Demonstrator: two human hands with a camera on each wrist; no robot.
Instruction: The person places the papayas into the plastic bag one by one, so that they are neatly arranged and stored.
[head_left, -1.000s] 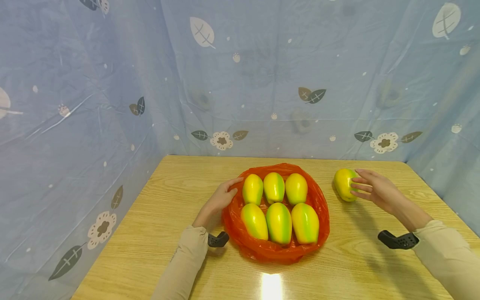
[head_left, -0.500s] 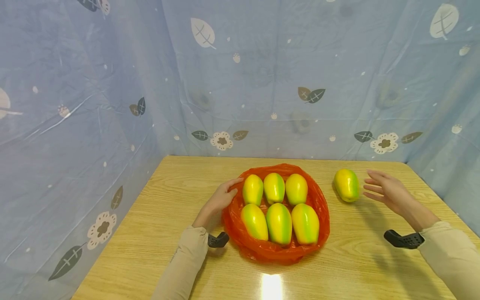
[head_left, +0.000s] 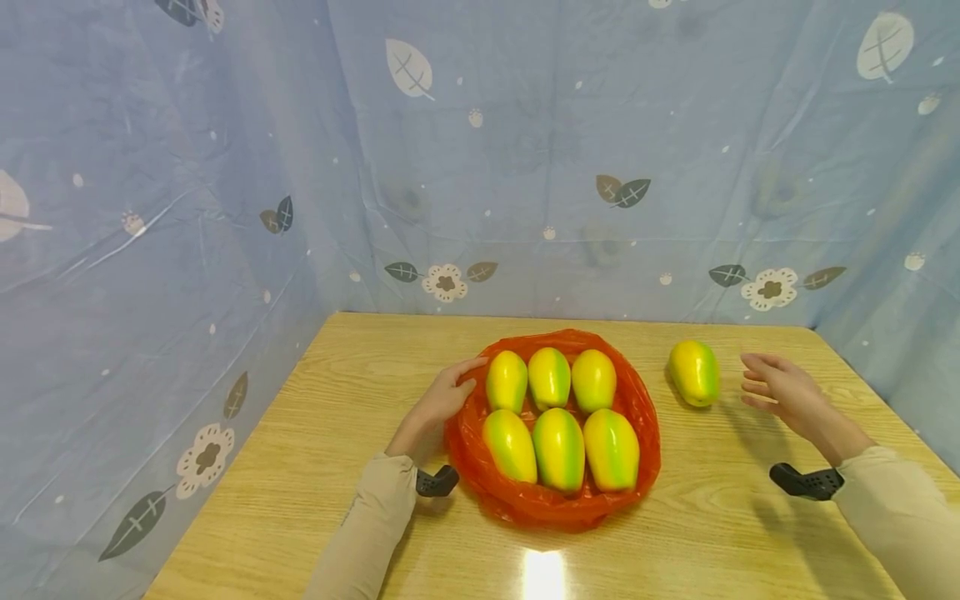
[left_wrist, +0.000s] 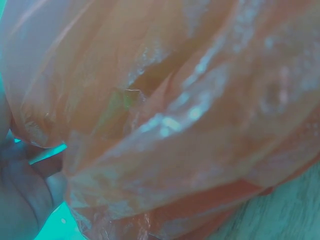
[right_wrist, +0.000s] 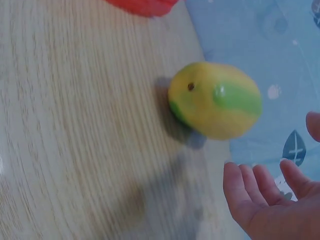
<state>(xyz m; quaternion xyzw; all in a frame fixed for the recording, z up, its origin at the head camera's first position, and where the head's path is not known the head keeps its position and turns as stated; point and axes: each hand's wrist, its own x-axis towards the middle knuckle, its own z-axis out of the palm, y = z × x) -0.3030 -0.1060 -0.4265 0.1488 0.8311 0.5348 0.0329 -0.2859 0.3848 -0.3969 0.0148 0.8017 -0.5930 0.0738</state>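
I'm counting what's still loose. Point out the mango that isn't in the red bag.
The lone mango on the bare table, just left of the open right hand, not touching it. The other six lie in two rows inside the red bag.

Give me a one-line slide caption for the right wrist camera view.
A yellow-green mango lies alone on the wooden table, the open right hand beside it, not touching.

table [head_left: 352, 467]: light wood grain, glare patch at near edge | backdrop [head_left: 525, 150]: pale blue sheet, creased, printed with leaves and white flowers, enclosing table on left, rear and right | wrist mounts [head_left: 437, 481]: black, one at each sleeve cuff, just above tabletop
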